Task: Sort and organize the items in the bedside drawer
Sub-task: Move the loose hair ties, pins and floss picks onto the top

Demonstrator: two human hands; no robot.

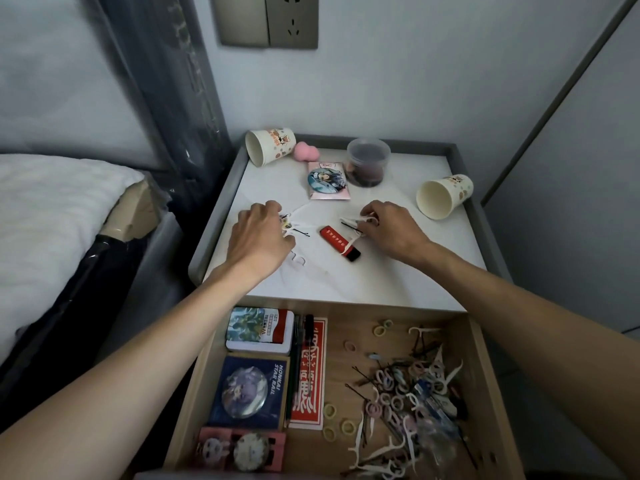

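**A:** What are the hands doing, from the left?

**B:** The left hand (pixel 259 237) hovers over the nightstand top (pixel 381 278), its fingers curled to pinch a few white floss picks (pixel 289 225). A black hairpin (pixel 302 233) lies loose just beside its fingertips, at three o'clock. A red lighter (pixel 339 241) lies between the hands. The right hand (pixel 391 226) pinches a bunch of picks (pixel 356 221) with what looks like a second hairpin caught among them.

**A:** What could go wrong?

**B:** The picks are thin and slick, so either pinch could let some slip. If pin and picks stay together, they may end up in the same group. The right paper cup (pixel 445 195) lies on its side, so a nudge from the wrist could roll it.

**A:** Where is the rest of the sorting?

**B:** In the open drawer (pixel 493 393), under both forearms. A tangled pile (pixel 405 393) of hair ties, pins and picks lies at six o'clock from the right hand, well apart. The cup is near that hand, at two o'clock. The left paper cup (pixel 270 147), also on its side, is at twelve o'clock from the left hand.
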